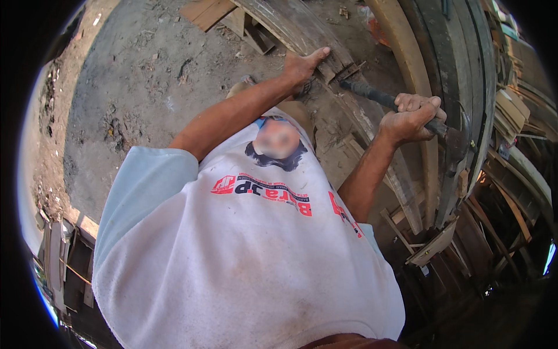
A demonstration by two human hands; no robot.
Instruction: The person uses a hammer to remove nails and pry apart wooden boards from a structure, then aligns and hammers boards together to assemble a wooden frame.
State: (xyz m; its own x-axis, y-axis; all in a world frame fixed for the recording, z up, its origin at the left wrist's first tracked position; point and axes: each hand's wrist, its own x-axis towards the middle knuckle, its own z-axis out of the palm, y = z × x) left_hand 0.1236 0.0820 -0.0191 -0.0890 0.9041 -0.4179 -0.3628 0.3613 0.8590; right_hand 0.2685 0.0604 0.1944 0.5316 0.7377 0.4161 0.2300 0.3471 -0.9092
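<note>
My left hand (303,65) grips the edge of a weathered wooden plank (305,29), thumb lying over the top and its other fingers mostly hidden. To the right, my right hand (414,116) is wrapped around the dark handle of a hammer-like tool (372,94). One end of that handle reaches the wood beside my left hand. A dark, bulky part at the other end sits past my right fist, too shadowed to make out fully. Near the handle's far end, a small thin piece (350,71) crosses the plank where it meets a second length of wood (401,180).
Long curved boards (462,64) stand close together on the right, with a lighter curved beam (407,46) beside them. Stacked timber (511,113) lies beyond. A short brown board (207,13) is at the top. Grey dirt ground (133,87) spreads across the left.
</note>
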